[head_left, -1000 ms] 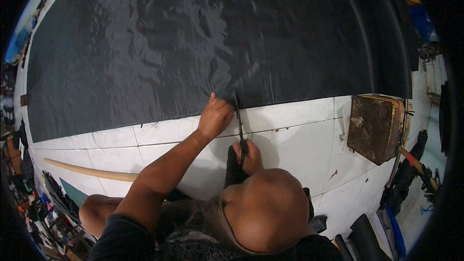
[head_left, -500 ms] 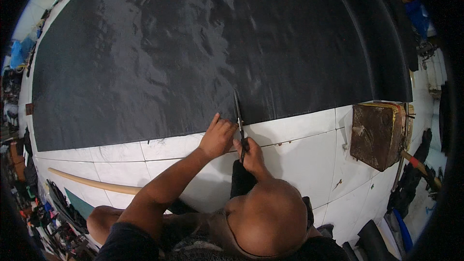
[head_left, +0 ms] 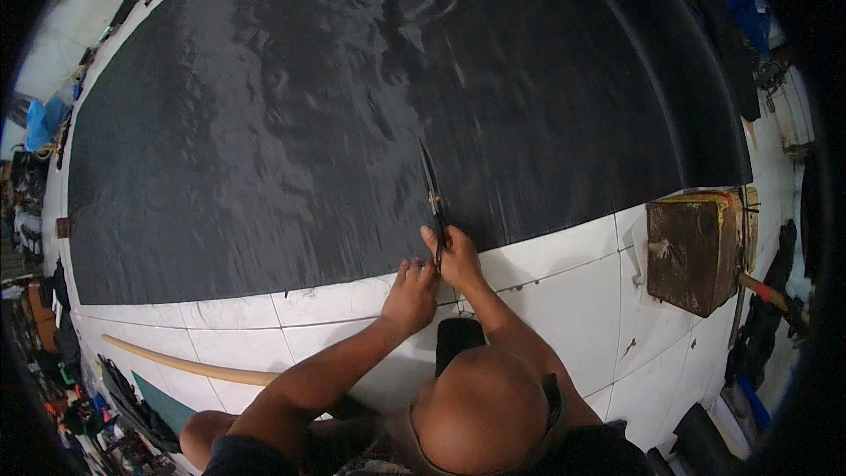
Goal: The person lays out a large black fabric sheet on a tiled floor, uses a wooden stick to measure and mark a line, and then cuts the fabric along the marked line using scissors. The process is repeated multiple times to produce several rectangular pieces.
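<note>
A large black sheet, shiny and slightly wrinkled, lies spread over white floor tiles. My right hand is closed around the handles of a pair of scissors. Their long blades point away from me, over the sheet a short way in from its near edge, and look slightly parted. Just left of and below the scissors, my left hand is at the sheet's near edge, its fingers bent and closed on that edge. The fingertips are partly hidden.
At right stands a worn brown block-like box, with a red-banded wooden handle beside it. A long pale curved strip lies on the tiles at left. The sheet's right side rises in a thick fold. Assorted clutter lines both sides.
My right hand and the scissors have moved forward, farther in over the sheet. My left hand has drawn back from on top of the sheet to its near edge. The view has shifted slightly.
</note>
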A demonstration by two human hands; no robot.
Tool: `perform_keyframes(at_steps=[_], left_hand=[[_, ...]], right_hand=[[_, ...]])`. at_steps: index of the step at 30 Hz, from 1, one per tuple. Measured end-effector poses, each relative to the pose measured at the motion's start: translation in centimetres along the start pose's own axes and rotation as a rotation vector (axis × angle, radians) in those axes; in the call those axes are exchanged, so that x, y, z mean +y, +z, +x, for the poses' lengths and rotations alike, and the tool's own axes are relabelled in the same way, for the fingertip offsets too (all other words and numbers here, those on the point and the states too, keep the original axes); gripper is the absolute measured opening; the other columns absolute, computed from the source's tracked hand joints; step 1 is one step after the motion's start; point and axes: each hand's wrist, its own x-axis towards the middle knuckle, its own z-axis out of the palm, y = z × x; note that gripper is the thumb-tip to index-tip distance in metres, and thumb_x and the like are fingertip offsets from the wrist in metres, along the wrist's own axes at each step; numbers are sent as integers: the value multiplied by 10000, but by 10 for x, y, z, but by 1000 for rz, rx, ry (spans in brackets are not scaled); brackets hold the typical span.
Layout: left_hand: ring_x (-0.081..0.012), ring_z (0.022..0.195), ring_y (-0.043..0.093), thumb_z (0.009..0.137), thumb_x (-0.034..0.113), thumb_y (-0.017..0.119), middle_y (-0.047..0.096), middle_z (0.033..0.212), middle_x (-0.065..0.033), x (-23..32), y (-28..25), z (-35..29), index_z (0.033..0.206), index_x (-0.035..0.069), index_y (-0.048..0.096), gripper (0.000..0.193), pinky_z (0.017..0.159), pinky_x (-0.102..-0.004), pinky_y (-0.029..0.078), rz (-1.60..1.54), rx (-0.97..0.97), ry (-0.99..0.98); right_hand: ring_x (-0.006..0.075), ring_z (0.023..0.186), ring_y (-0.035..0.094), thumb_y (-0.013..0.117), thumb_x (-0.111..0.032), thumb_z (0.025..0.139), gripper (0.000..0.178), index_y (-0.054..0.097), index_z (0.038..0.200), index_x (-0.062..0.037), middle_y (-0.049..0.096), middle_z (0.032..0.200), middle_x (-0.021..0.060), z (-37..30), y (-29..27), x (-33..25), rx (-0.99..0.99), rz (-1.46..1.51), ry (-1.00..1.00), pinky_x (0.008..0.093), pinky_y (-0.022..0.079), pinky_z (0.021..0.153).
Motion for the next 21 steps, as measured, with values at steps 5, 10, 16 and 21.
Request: perform_keyframes(at_steps=[5,10,16,21], left_hand=[[-423,1272,373,769,136,572,398,1350,-234,1,-9,-1,1371,-50,363,664,1118,-503,256,-44,-77,-51],[-407,1292,356,781,167,569,384,1372,-222,3,-11,6,1388,-36,352,676,1122,-499,257,-42,-129,-35],[-422,1278,376,812,185,540,380,1370,-234,0,-8,5,1380,-54,360,642,1110,-517,267,-61,-132,-41],[-433,1310,339,874,231,524,320,1419,-229,-4,-14,11,1446,-37,243,692,1123,-546,217,-37,-312,-20]], right_hand=[[134,492,500,623,-584,844,560,505,685,-61,496,571,33,44,10,-18,-71,90,106,288,410,485],[113,477,508,636,-573,840,538,492,678,-81,495,557,16,112,10,-46,-27,38,84,273,417,442],[166,546,539,631,-566,843,547,526,697,-50,530,593,69,122,16,-43,-53,77,24,315,424,524],[143,446,503,683,-570,802,538,504,692,-75,502,529,39,155,19,-62,-15,139,72,285,425,456]])
